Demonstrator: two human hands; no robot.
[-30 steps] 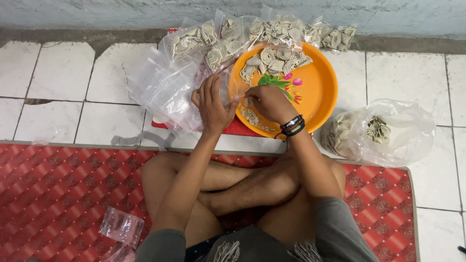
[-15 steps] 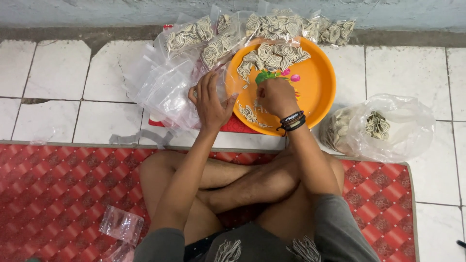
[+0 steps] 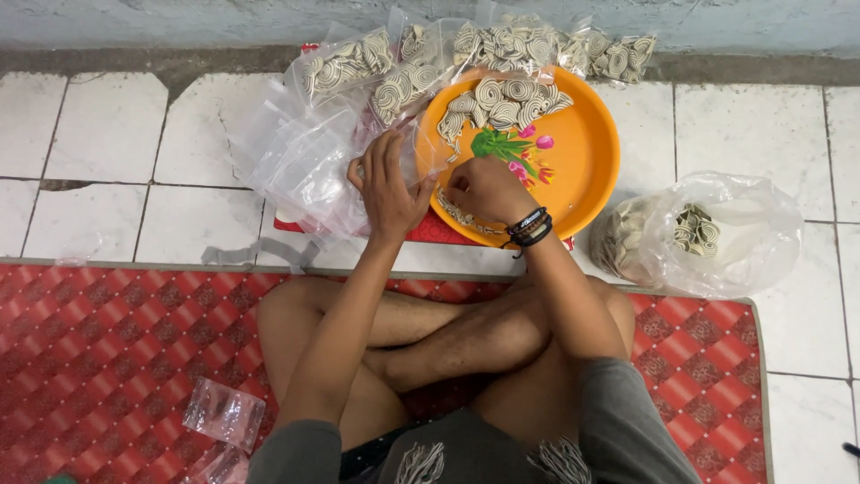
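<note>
Notably, the left hand pinches a clear plastic bag at the orange tray's near-left rim, fingers closed on its film. The right hand is curled over the tray; its fingertips are hidden, so its grip is indeterminable. Spiral crackers lie heaped at the tray's far edge.

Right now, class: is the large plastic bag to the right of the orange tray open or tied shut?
Open. The large plastic bag has its mouth spread wide, and spiral crackers show inside it.

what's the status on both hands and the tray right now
Left hand holding a clear bag. Right hand closed over orange tray. Spiral crackers piled at far rim.
</note>
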